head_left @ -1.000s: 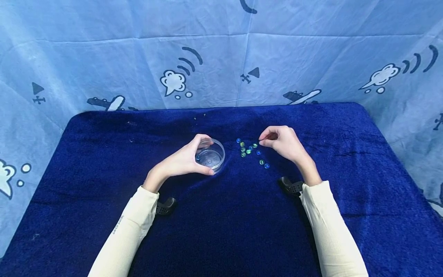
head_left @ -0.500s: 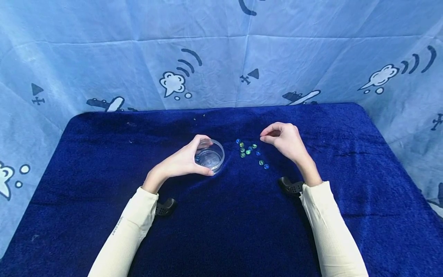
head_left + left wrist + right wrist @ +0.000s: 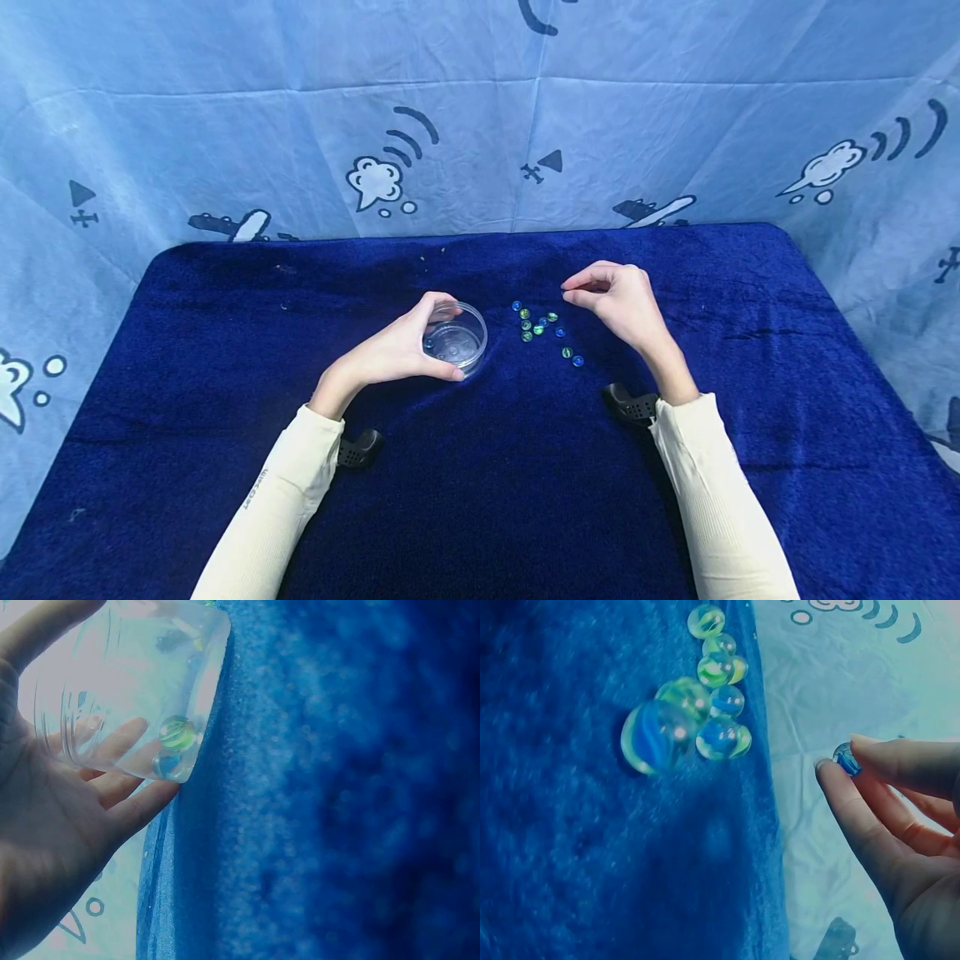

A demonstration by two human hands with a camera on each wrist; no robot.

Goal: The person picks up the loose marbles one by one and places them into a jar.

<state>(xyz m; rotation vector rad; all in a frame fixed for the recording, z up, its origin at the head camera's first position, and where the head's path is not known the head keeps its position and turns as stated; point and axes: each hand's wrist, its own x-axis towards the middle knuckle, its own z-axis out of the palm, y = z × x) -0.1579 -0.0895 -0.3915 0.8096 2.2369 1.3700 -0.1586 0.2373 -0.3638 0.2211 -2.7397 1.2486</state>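
My left hand (image 3: 397,342) grips a clear round plastic container (image 3: 468,367) from its left side, thumb in front and fingers behind. Through its wall in the left wrist view, a green-striped marble (image 3: 178,733) and a bluish one (image 3: 167,763) lie at the bottom. A blue marble (image 3: 847,759) is pinched between the thumb and a finger of my right hand (image 3: 621,304), above the cloth. Left of and below that hand, several green marbles (image 3: 527,325) and blue marbles (image 3: 560,332) lie loosely grouped, right of the container.
A dark blue plush cloth (image 3: 480,483) covers the table. Behind it hangs a light blue printed curtain (image 3: 465,150). Black perforated wrist pieces (image 3: 360,448) sit under both cream sleeves (image 3: 277,492).
My right hand has risen slightly, away from the loose marbles, with the blue marble between its fingertips. The left hand and container have stayed in place.
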